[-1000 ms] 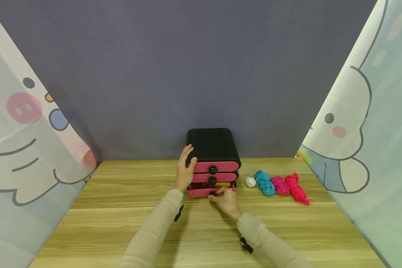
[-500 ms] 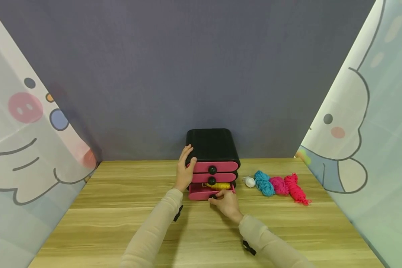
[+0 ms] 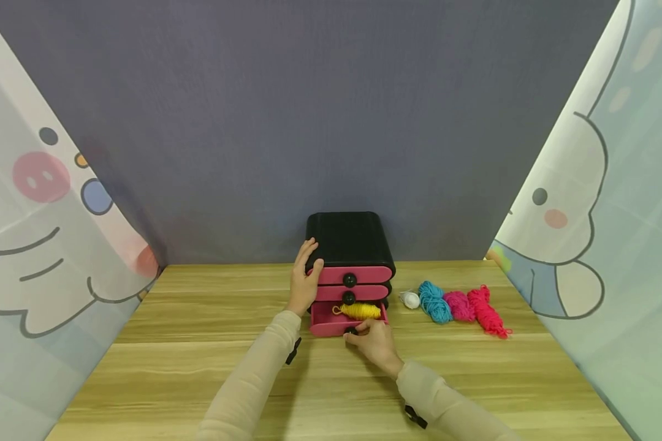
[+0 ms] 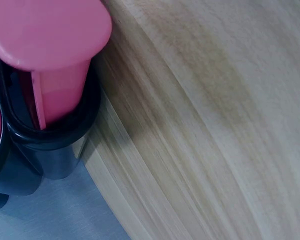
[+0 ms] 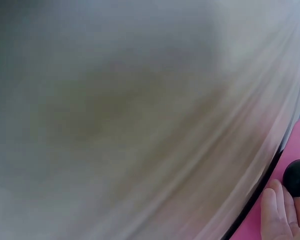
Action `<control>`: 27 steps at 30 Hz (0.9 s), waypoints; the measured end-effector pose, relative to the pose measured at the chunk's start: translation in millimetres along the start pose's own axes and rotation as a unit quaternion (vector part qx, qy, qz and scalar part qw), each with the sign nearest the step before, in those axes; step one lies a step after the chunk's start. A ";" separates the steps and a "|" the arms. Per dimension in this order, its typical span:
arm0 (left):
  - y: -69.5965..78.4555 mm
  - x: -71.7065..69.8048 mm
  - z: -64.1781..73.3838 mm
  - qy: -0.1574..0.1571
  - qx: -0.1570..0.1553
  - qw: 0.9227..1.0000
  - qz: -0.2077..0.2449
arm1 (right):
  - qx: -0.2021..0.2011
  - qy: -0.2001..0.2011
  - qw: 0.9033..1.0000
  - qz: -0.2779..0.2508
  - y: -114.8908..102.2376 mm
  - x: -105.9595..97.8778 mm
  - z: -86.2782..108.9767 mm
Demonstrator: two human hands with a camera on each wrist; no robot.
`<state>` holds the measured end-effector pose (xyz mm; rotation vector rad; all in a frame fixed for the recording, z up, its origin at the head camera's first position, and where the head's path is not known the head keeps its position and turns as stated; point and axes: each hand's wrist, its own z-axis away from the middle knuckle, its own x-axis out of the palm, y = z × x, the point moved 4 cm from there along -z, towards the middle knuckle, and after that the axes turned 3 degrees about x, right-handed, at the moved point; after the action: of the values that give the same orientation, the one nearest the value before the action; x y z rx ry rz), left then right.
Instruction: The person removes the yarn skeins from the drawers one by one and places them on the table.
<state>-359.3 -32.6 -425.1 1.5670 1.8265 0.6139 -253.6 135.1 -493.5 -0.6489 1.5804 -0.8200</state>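
A small black drawer cabinet [image 3: 349, 236] with three pink drawers stands against the back wall. Its bottom drawer [image 3: 322, 329] is pulled out, and a skein of yellow yarn [image 3: 361, 311] lies inside. My right hand [image 3: 379, 346] pinches the black knob [image 3: 351, 331] of that drawer between thumb and fingers. Flat along the cabinet's left side, my left hand [image 3: 303, 283] rests with straight fingers, thumb at the front corner. In the left wrist view the pulled-out pink drawer front [image 4: 52, 32] juts from its black frame [image 4: 55, 140].
To the right of the cabinet lie a small white ball of yarn [image 3: 410, 300], a blue skein [image 3: 435, 302], a magenta skein [image 3: 460, 305] and a hot-pink skein [image 3: 488, 312]. Wood-grain table [image 3: 198, 343] surrounds them. Printed cloths [image 3: 557, 184] hang at both sides.
The bottom drawer has slid farther out toward me with my right hand on its knob, and more of the yellow yarn shows. My left hand has stayed in place.
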 end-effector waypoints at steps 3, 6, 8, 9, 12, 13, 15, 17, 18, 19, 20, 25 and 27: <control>0.4 0.2 -0.2 -0.003 -0.001 1.000 0.002 | -0.011 -0.001 1.000 0.010 1.9 -0.3 3.7; 0.4 0.2 -0.1 -0.003 -0.003 1.000 0.003 | -0.012 -0.004 1.000 0.019 3.8 -0.3 6.5; 0.5 0.5 -0.5 -0.002 -0.003 1.000 0.005 | -0.009 -0.005 1.000 0.020 4.4 -0.8 7.9; 0.7 0.5 -0.8 -0.002 -0.002 1.000 0.005 | -0.013 -0.004 1.000 0.023 4.4 -1.1 8.4; 1.1 0.6 -1.3 -0.004 -0.001 1.000 0.003 | -0.014 -0.003 1.000 0.020 4.6 -1.7 10.3; 1.0 0.5 -1.8 -0.003 0.001 1.000 0.003 | -0.015 -0.005 1.000 0.019 4.6 -1.9 11.1; 0.7 0.4 -2.8 -0.002 0.002 1.000 0.003 | -0.017 -0.010 1.000 0.021 4.2 -2.3 12.9; 0.3 0.2 -4.0 0.000 0.004 1.000 0.003 | -0.013 -0.017 1.000 0.020 3.5 -2.8 14.7; 0.2 0.1 -4.4 0.001 0.005 1.000 0.003 | -0.014 -0.019 0.999 0.022 3.2 -3.0 15.6; -0.1 0.1 -4.6 0.001 0.005 1.000 0.003 | -0.013 -0.022 0.999 0.020 2.8 -3.2 16.5; 0.0 0.2 -4.5 -0.001 0.004 1.000 0.002 | -0.010 -0.024 0.999 0.019 2.8 -3.2 17.2; 0.2 0.8 -2.1 -0.007 -0.005 1.000 0.000 | -0.003 -0.034 0.999 0.008 4.7 -1.9 19.5; 2.1 0.7 -1.2 -0.005 -0.005 1.000 0.003 | -0.005 -0.037 0.999 0.003 5.7 -1.8 20.0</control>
<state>-358.8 -31.4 -422.8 1.5660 1.8087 0.6164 -233.4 136.8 -498.4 -0.6737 1.5189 -0.7754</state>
